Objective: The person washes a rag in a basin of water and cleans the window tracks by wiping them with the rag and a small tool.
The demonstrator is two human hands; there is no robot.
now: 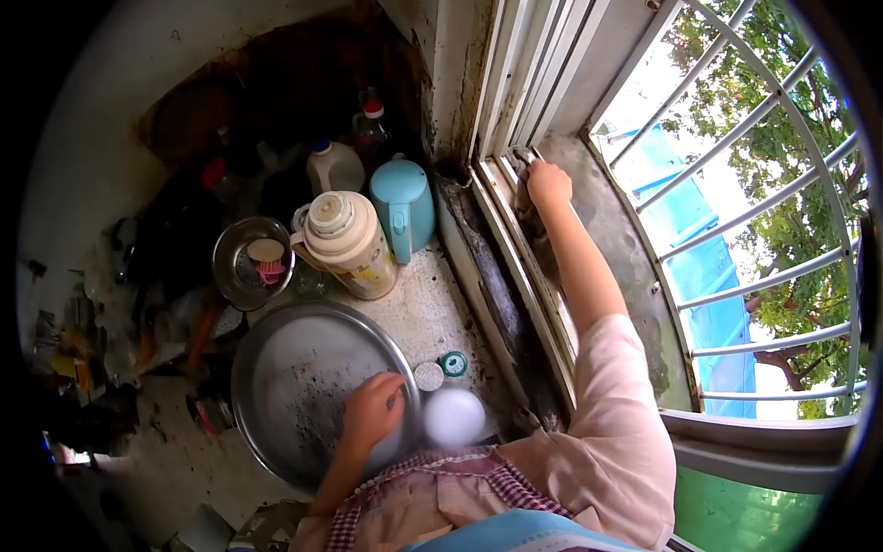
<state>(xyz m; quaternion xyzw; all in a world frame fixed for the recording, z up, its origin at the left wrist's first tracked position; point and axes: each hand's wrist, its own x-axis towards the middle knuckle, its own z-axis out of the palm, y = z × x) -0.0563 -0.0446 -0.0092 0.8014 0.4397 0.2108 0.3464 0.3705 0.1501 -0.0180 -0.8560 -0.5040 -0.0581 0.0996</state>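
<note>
My right hand (549,184) reaches out to the far end of the window track (552,317), its fingers closed on a crumpled grey-brown rag (521,166) pressed against the sill. Over the right side of a wide metal basin (317,460) is my left hand (372,409). Its fingers are curled in, and whatever they hold, if anything, is hidden. Cloudy greyish water with dark specks fills the basin. Beside its rim stand a round white object (453,417), a pale perforated disc (429,376) and a green lid (453,363).
A cream thermos (354,244) and a blue kettle (402,207) stand behind the basin. Left of them, a steel bowl (241,293) holds a pink-bristled brush (269,270). Bottles crowd the dark corner. White window bars (736,253) close off the right side.
</note>
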